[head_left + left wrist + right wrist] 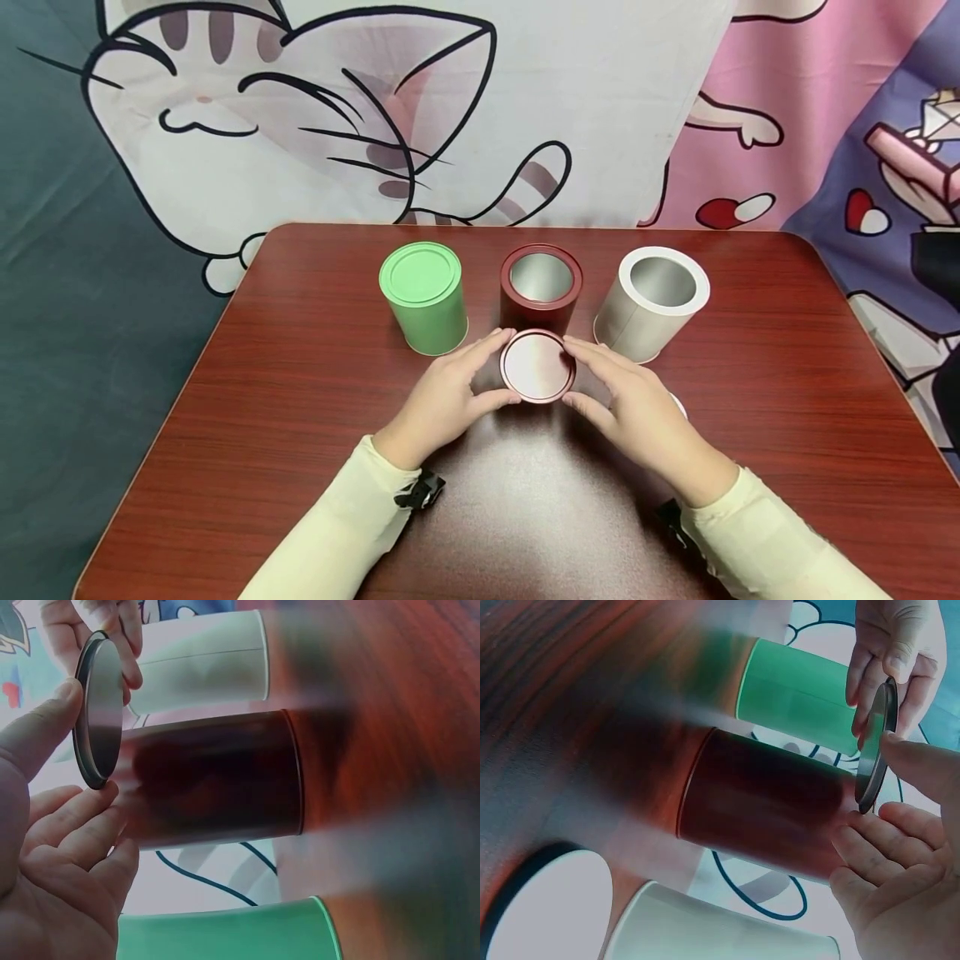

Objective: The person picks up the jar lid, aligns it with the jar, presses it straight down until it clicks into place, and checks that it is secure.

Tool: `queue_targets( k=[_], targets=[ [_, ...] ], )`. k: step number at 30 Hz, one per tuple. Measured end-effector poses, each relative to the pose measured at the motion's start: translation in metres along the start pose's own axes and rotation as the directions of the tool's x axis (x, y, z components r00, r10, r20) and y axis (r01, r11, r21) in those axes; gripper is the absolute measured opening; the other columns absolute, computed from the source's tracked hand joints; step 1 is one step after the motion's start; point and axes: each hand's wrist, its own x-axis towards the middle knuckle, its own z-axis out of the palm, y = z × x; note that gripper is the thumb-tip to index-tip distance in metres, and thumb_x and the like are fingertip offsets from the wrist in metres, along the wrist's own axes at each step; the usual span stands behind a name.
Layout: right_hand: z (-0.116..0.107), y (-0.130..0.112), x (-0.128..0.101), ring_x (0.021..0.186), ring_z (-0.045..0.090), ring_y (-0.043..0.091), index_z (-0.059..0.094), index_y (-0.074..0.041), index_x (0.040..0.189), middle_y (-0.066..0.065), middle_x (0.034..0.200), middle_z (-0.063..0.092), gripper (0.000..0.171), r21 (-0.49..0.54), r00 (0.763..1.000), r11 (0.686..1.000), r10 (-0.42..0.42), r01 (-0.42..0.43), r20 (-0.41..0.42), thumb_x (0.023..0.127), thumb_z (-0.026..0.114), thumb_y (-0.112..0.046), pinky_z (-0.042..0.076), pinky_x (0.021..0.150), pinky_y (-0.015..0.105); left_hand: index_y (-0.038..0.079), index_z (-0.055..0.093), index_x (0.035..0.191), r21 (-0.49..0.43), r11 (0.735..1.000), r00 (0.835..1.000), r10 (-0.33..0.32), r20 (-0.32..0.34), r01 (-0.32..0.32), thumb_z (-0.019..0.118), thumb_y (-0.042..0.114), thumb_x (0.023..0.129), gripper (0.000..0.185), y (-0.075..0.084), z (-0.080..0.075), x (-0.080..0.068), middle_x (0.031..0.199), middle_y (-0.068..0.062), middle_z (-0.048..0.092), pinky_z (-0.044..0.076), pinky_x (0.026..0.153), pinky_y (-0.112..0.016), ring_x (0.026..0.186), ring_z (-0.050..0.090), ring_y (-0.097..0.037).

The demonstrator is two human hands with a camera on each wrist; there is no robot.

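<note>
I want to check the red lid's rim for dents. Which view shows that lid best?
The head view: the red lid faces the camera whole and sharp, pinched between the left hand and right hand. Both wrist views show it only edge-on.

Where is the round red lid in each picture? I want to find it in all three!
Head view: the red lid sits in the middle, between the left hand and right hand, in front of the red can.
Left wrist view: the lid is upper left, seen edge-on.
Right wrist view: the lid is at the right, edge-on.
Shared landmark: the red can beside the lid in every view.
</note>
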Motion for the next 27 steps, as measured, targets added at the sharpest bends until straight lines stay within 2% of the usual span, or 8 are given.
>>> queue_targets(
  k=[4,10,17,22,27],
  targets=[
    [-0.002,0.0,0.002,0.123,0.061,0.03,0.06,-0.003,0.136,0.011,0.135,0.063,0.062,0.012,1.0,1.0,-0.002,0.002,-0.011,0.08,0.084,-0.011,0.039,0.112,0.043,0.005,0.055,0.142,0.006,1.0,1.0,0.004,0.002,-0.004,0.087,0.027,0.077,0.075,0.001,-0.003,0.003,0.139,-0.011,0.061,0.041,0.111,-0.041,0.131,0.056,-0.024],
    [-0.005,-0.001,0.005,0.123,0.061,0.031,0.059,-0.002,0.137,0.013,0.135,0.063,0.063,0.017,0.999,1.0,0.001,0.0,-0.04,0.08,0.084,-0.01,0.04,0.112,0.044,0.005,0.055,0.142,0.003,1.0,1.0,0.02,-0.007,-0.02,0.087,0.026,0.077,0.075,0.002,-0.006,0.008,0.138,-0.012,0.061,0.046,0.107,-0.038,0.131,0.056,-0.024],
    [-0.008,-0.002,0.008,0.124,0.06,0.033,0.058,-0.001,0.138,0.015,0.137,0.062,0.064,0.019,0.998,1.0,0.009,-0.008,-0.056,0.08,0.084,-0.008,0.041,0.111,0.046,0.005,0.054,0.143,-0.008,0.999,0.999,0.034,-0.019,-0.034,0.087,0.024,0.078,0.075,0.004,-0.009,0.013,0.139,-0.011,0.061,0.044,0.109,-0.039,0.131,0.056,-0.024],
    [-0.01,-0.003,0.009,0.126,0.058,0.032,0.057,-0.003,0.14,0.013,0.139,0.061,0.065,0.033,0.998,0.999,0.027,-0.025,-0.049,0.081,0.083,-0.011,0.038,0.114,0.044,0.005,0.055,0.142,-0.017,0.999,0.999,0.042,-0.023,-0.043,0.086,0.024,0.079,0.073,0.005,-0.012,0.016,0.139,-0.009,0.061,0.04,0.112,-0.041,0.132,0.055,-0.023],
    [-0.011,-0.003,0.012,0.127,0.058,0.031,0.057,-0.004,0.14,0.012,0.139,0.061,0.071,0.044,0.998,0.998,0.05,-0.048,-0.038,0.078,0.087,-0.018,0.038,0.113,0.046,0.004,0.055,0.142,-0.015,0.999,0.999,0.038,-0.014,-0.039,0.085,0.024,0.08,0.072,0.005,-0.013,0.018,0.14,-0.009,0.061,0.041,0.111,-0.041,0.132,0.055,-0.023]
  ],
)
